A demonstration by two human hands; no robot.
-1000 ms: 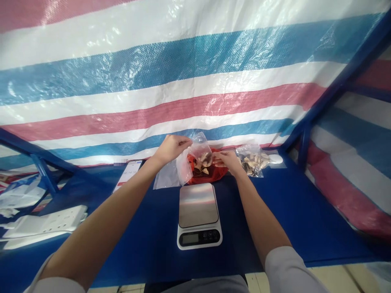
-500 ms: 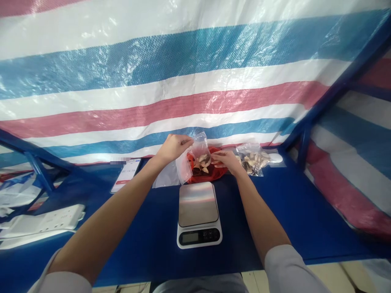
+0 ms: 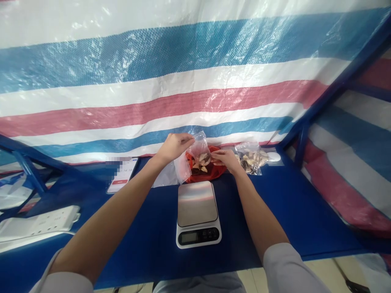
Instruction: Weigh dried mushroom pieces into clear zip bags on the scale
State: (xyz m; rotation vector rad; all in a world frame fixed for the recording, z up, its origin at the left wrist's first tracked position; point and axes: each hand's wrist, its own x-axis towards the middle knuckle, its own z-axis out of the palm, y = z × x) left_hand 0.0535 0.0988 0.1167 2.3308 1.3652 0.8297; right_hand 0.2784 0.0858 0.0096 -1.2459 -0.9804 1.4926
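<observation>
Biggest thing here is the striped sheet behind everything, then the blue worktop it backs onto. Next down is a white power strip off to the left, then the scale front and center, nothing on its plate. Just behind that sits the red bag, with a phone well over to the left. The left hand has its grip pinched together on the top edge of the clear bag. The right hand has its fingers bunched at that bag's other side; can't tell if they're clamped on plastic, a piece, or nothing. A filled bag lies just beyond that hand. The clear bag itself is up over the red one, and smallest of all are the dried pieces, some maybe inside it, some seemingly below. Looks like the bagging step, honestly. Next move probably calls for a steady left pinch and a spread mouth while the right works pieces in.
</observation>
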